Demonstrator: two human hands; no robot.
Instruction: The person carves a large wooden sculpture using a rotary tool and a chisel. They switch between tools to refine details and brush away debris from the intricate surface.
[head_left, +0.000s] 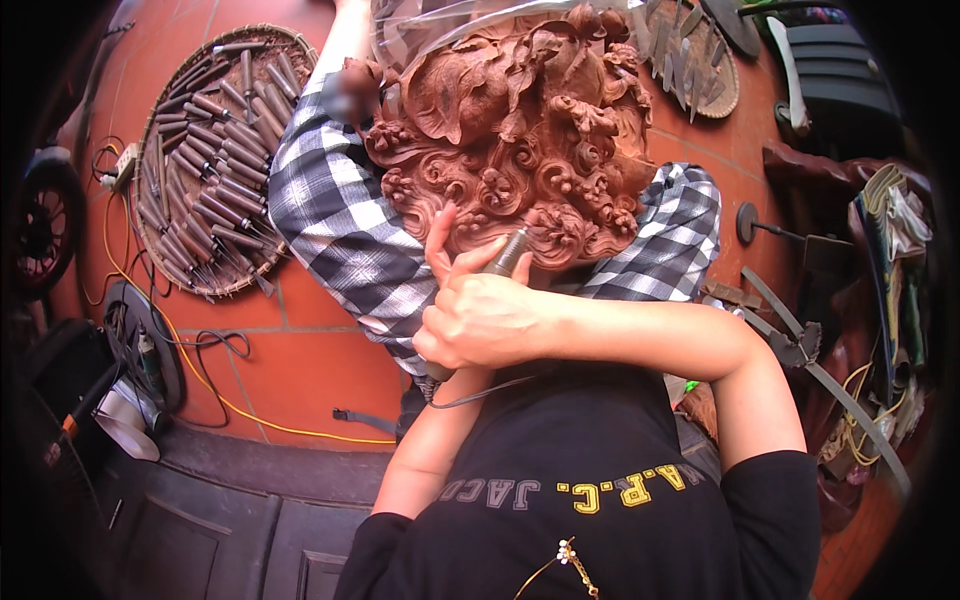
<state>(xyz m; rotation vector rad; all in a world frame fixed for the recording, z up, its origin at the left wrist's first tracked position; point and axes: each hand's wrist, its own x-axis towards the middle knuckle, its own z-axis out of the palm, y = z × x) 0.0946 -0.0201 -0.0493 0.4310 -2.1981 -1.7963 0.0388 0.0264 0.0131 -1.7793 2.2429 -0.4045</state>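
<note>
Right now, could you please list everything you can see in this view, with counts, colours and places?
Wood carving: one, reddish-brown, ornate scrolls, top centre, resting on the checked cloth.
Checked cloth: one, black and white, under the carving.
Rotary carving tool: one, grey, tip against the carving's lower edge.
Round tray of chisels: one, many brown-handled tools, upper left.
Second tray of tools: one, top right, partly cut off.
Yellow cable: one, across the orange tiled floor, left.
Metal strips: a few, grey, right.
Left hand: mostly hidden behind the right hand, at the carving's lower edge.
Right hand: gripping the tool, centre.
</note>
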